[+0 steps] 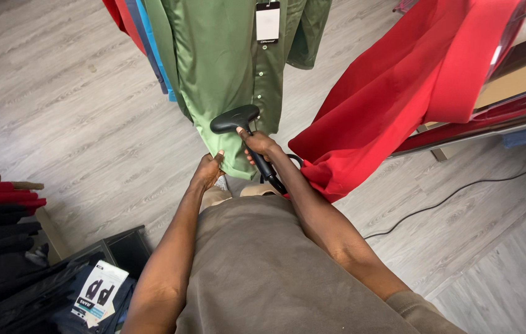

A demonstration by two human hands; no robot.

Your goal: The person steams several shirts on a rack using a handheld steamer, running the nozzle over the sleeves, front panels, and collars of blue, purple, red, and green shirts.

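Pinched between thumb and fingers of the left hand (207, 172) is the bottom hem of the green shirt (226, 68), pulled down and slightly toward the body so the cloth hangs taut. Right hand (258, 146) is clenched around the handle of the black garment steamer (238, 120), whose flat head sits against the shirt's front, just above that pinched hem and beside the row of buttons.

Judged from this, the steaming goes best if the hem stays under steady tension — slack cloth only folds under the head. Keeping the head flat to the fabric and drawing it slowly along the shirt would let the steam work evenly; the left fingers should sit below the head, out of the steam's way.

A white tag (268, 21) hangs high on the shirt, well above the steamer. Right of the shirt hangs a red garment (411, 86), close to the right forearm — it could brush the hose. A black cable (448, 198) lies on the grey wood floor (59, 111), right of the shirt.
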